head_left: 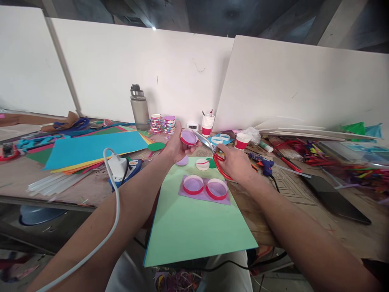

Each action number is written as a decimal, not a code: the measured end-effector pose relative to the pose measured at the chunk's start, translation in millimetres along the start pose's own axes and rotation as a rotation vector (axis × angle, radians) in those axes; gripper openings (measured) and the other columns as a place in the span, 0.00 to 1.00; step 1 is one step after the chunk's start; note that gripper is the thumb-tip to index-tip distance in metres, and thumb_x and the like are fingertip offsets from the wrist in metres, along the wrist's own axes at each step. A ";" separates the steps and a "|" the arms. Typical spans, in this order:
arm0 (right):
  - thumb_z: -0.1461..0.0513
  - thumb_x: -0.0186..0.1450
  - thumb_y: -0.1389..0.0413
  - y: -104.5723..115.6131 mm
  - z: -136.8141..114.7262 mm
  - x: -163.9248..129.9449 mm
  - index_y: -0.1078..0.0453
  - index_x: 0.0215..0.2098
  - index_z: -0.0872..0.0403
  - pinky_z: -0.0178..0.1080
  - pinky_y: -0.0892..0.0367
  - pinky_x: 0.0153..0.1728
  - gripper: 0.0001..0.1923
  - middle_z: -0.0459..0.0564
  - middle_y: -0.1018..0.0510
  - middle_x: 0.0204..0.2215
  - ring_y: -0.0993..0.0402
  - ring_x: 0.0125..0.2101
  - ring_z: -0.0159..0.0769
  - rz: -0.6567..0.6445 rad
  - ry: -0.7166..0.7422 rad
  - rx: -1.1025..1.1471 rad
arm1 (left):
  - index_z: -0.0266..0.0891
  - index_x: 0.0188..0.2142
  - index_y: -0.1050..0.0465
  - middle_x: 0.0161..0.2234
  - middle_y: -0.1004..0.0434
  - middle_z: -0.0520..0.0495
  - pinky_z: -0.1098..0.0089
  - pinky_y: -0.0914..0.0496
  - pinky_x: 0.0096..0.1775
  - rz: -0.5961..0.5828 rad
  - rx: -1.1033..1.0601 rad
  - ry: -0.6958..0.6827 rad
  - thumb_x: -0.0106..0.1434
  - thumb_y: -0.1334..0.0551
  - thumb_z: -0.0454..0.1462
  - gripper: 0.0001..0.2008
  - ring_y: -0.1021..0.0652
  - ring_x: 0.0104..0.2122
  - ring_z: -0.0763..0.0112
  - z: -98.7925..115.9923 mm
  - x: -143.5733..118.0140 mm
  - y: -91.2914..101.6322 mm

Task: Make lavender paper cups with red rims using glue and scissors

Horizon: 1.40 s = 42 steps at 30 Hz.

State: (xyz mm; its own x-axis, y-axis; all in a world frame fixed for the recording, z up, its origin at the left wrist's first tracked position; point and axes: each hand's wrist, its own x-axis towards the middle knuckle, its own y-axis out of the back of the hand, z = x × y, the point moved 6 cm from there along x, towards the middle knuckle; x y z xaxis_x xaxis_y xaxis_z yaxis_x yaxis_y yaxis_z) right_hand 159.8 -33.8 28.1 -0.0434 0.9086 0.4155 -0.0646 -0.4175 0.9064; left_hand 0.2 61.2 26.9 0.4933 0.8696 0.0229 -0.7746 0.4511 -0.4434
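Note:
My left hand (179, 146) grips a shallow paper cup ring (189, 137) with a lilac paper disc across it, tilted toward me. In my right hand (235, 162) are red-handled scissors (221, 168), their blades reaching left close to the held ring. Below my hands lies a light green paper sheet (194, 231). Two red-and-white cup rings (193, 185) rest on a lilac paper piece (225, 201) upon it. A white ring (202, 164) sits farther back, near a lilac disc (182, 161) and a dark green paper circle.
A water bottle (139, 107), decorated stacks (156, 123), and paper cups (208, 123) stand along the back. Coloured sheets (97, 148) and glue sticks (57, 182) lie left. A white cable (117, 207) crosses over my left arm. A blue glue gun (266, 165) and black phone (334, 198) lie right.

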 end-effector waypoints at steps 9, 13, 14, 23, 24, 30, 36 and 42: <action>0.60 0.72 0.51 -0.6 0.2 -0.9 0.31 0.60 0.52 0.39 0.41 0.33 0.20 0.56 0.17 0.46 0.21 0.43 0.46 -0.010 -0.005 0.038 | 0.32 0.35 0.25 0.23 0.22 0.42 0.74 0.38 0.16 0.104 -0.047 -0.079 0.70 0.54 0.63 0.37 0.25 0.17 0.72 6.1 -4.2 -1.3; 0.58 0.72 0.50 0.8 0.8 -2.2 0.34 0.63 0.52 0.39 0.40 0.34 0.22 0.57 0.19 0.49 0.22 0.44 0.47 0.002 -0.013 0.047 | 0.32 0.35 0.25 0.24 0.21 0.40 0.75 0.39 0.16 0.053 -0.031 -0.041 0.73 0.57 0.60 0.36 0.26 0.17 0.72 2.3 -2.4 -2.3; 0.58 0.72 0.50 1.4 0.7 -2.4 0.34 0.63 0.52 0.39 0.40 0.34 0.22 0.57 0.19 0.50 0.22 0.44 0.47 0.007 -0.012 0.050 | 0.32 0.36 0.25 0.24 0.21 0.40 0.75 0.39 0.15 0.037 -0.029 -0.035 0.73 0.57 0.59 0.36 0.25 0.17 0.72 1.5 -1.7 -2.4; 0.61 0.70 0.49 1.1 0.0 -0.4 0.32 0.60 0.51 0.39 0.41 0.32 0.21 0.54 0.17 0.47 0.21 0.44 0.46 -0.009 -0.010 0.012 | 0.33 0.35 0.25 0.21 0.24 0.40 0.75 0.43 0.14 0.008 -0.019 0.031 0.70 0.57 0.64 0.39 0.28 0.15 0.72 0.9 -0.4 -1.2; 0.61 0.70 0.50 0.8 -0.1 -0.3 0.31 0.60 0.51 0.39 0.41 0.32 0.20 0.54 0.16 0.46 0.21 0.43 0.46 -0.012 -0.009 0.011 | 0.32 0.35 0.24 0.21 0.24 0.40 0.75 0.43 0.13 0.007 -0.016 0.033 0.69 0.58 0.64 0.40 0.28 0.15 0.72 1.3 -0.5 -0.9; 0.62 0.70 0.50 -0.6 -0.2 -0.2 0.30 0.58 0.52 0.39 0.41 0.32 0.20 0.55 0.16 0.45 0.20 0.41 0.45 -0.001 0.013 0.016 | 0.32 0.35 0.23 0.23 0.21 0.36 0.75 0.44 0.13 0.025 -0.008 0.035 0.67 0.60 0.67 0.44 0.28 0.15 0.71 4.2 1.0 4.5; 0.62 0.71 0.50 0.2 0.4 -0.9 0.31 0.59 0.52 0.39 0.40 0.33 0.20 0.55 0.16 0.46 0.21 0.43 0.46 -0.030 -0.003 0.040 | 0.32 0.33 0.25 0.23 0.22 0.38 0.77 0.44 0.13 0.046 -0.025 0.027 0.72 0.58 0.61 0.38 0.29 0.15 0.74 6.4 -0.6 3.3; 0.59 0.72 0.49 2.2 -0.1 -1.7 0.33 0.62 0.53 0.39 0.38 0.35 0.21 0.57 0.18 0.47 0.22 0.46 0.47 -0.037 -0.011 0.066 | 0.33 0.34 0.25 0.22 0.22 0.39 0.77 0.44 0.12 0.015 0.015 0.054 0.74 0.55 0.56 0.33 0.29 0.14 0.73 0.5 1.6 1.9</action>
State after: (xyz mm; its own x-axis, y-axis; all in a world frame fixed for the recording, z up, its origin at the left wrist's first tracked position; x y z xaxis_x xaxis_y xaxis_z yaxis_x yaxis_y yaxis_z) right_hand 159.6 -36.4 29.4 -0.0313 0.9235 0.3823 -0.0002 -0.3825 0.9239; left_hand -0.6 63.6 26.6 0.5023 0.8641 -0.0324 -0.7875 0.4416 -0.4300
